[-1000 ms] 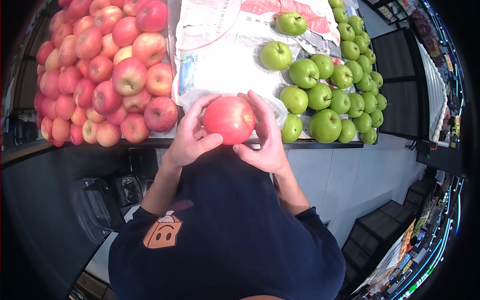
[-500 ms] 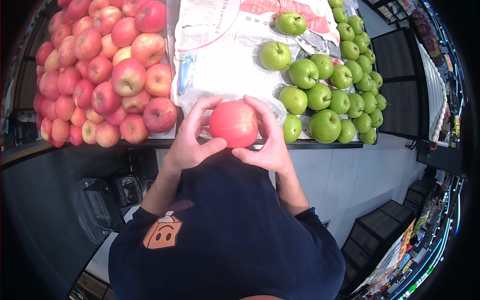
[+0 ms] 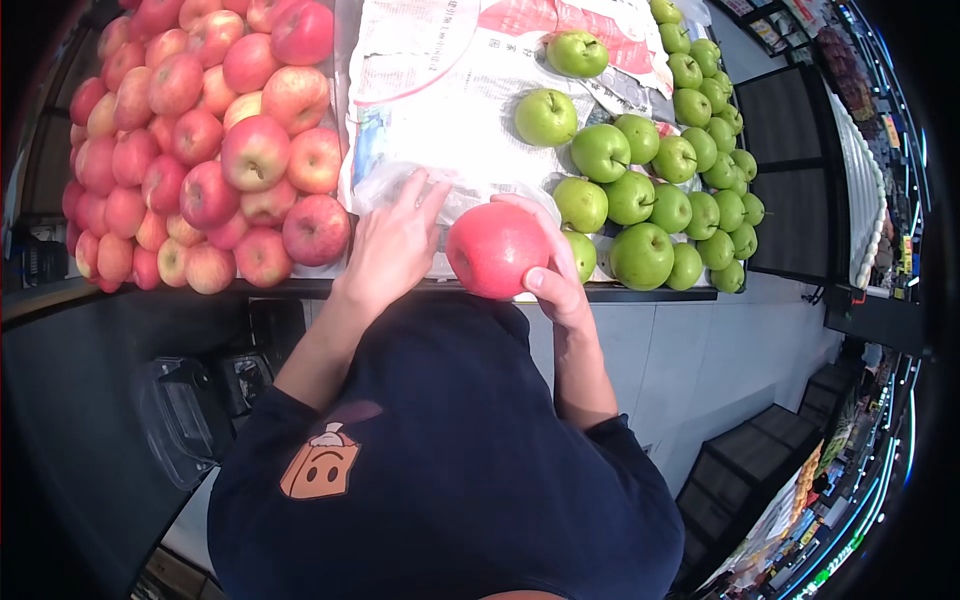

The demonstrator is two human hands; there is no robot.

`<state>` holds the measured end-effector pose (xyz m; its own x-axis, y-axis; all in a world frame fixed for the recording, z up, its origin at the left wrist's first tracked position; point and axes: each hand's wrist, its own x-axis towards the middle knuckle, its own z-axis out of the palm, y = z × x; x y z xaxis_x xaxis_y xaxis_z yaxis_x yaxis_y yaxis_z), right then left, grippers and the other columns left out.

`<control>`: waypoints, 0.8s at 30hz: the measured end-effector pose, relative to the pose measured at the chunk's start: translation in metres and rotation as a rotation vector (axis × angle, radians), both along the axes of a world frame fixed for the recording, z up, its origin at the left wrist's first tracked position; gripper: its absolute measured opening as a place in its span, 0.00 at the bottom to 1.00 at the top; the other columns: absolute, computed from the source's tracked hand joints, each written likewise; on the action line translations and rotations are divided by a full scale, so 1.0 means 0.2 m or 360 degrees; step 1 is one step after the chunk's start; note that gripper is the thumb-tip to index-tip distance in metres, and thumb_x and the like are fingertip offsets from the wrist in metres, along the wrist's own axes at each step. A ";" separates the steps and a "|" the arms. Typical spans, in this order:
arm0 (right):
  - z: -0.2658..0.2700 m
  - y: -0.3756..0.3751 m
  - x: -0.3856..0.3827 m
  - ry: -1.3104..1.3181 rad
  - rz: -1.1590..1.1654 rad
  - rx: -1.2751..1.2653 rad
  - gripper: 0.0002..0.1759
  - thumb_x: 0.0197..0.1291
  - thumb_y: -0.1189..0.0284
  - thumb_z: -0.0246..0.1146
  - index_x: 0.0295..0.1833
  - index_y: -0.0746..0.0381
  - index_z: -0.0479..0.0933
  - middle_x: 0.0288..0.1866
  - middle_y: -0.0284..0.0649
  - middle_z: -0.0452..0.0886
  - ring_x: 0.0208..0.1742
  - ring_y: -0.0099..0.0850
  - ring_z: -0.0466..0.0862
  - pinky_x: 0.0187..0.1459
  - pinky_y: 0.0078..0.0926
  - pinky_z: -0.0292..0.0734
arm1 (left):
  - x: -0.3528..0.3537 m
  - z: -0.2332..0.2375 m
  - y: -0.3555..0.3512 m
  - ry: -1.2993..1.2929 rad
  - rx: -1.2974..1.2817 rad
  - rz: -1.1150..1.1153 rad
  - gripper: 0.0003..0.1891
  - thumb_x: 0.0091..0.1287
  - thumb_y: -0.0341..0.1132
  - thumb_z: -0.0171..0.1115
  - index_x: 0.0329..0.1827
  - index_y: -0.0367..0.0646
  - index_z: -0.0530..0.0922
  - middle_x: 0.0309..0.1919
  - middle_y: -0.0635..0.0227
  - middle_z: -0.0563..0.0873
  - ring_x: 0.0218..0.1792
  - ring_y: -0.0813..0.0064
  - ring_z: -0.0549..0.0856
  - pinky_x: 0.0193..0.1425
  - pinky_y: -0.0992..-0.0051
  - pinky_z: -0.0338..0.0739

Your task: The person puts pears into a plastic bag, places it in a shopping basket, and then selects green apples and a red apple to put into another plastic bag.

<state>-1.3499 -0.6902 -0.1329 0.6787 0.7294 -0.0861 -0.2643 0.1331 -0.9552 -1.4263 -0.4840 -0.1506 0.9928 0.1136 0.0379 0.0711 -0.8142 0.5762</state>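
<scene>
A large red apple [image 3: 497, 250] rests in my right hand [image 3: 562, 288], whose fingers go behind it and whose thumb presses its near side. My left hand [image 3: 393, 240] is away from the apple, fingers stretched forward onto a crumpled clear plastic bag [image 3: 472, 190]. The bag lies on the newspaper [image 3: 440, 110] near the stand's front edge, partly covered by both hands. Whether the left fingertips pinch any of the film cannot be seen; they look extended and slightly apart.
Red apples [image 3: 180, 150] are piled on the left of the stand. Several green apples [image 3: 640, 255] spread over the right side, some close to my right hand. The stand's dark front edge [image 3: 650, 294] runs just before my body. Clear plastic boxes [image 3: 185, 410] sit at lower left.
My left hand has let go of the red apple and stretched forward to the bag. The apple, now in my right hand alone, has shifted slightly right.
</scene>
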 end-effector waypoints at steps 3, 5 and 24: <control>-0.05 0.05 0.00 -0.0046 -0.0054 0.0010 0.48 0.49 0.56 0.72 0.73 0.67 0.63 0.64 0.46 0.75 0.65 0.35 0.76 0.69 0.34 0.67 | 0.01 0.02 0.00 0.0093 0.0031 -0.0037 0.31 0.58 0.30 0.70 0.68 0.40 0.74 0.69 0.37 0.70 0.40 0.38 0.87 0.46 0.51 0.84; -0.07 0.08 0.01 -0.0069 -0.0130 0.0026 0.47 0.49 0.61 0.72 0.73 0.66 0.63 0.63 0.46 0.75 0.66 0.35 0.75 0.70 0.34 0.67 | 0.00 0.02 0.00 0.0094 0.0026 -0.0087 0.38 0.55 0.32 0.74 0.72 0.39 0.70 0.71 0.34 0.67 0.42 0.37 0.87 0.48 0.52 0.85; 0.09 0.10 0.02 -0.1633 0.0244 -0.1447 0.39 0.42 0.76 0.73 0.65 0.58 0.70 0.61 0.49 0.76 0.58 0.52 0.81 0.55 0.45 0.80 | -0.03 0.06 0.04 0.0522 -0.0060 0.0026 0.55 0.52 0.40 0.80 0.79 0.31 0.54 0.58 0.37 0.80 0.55 0.42 0.84 0.56 0.53 0.80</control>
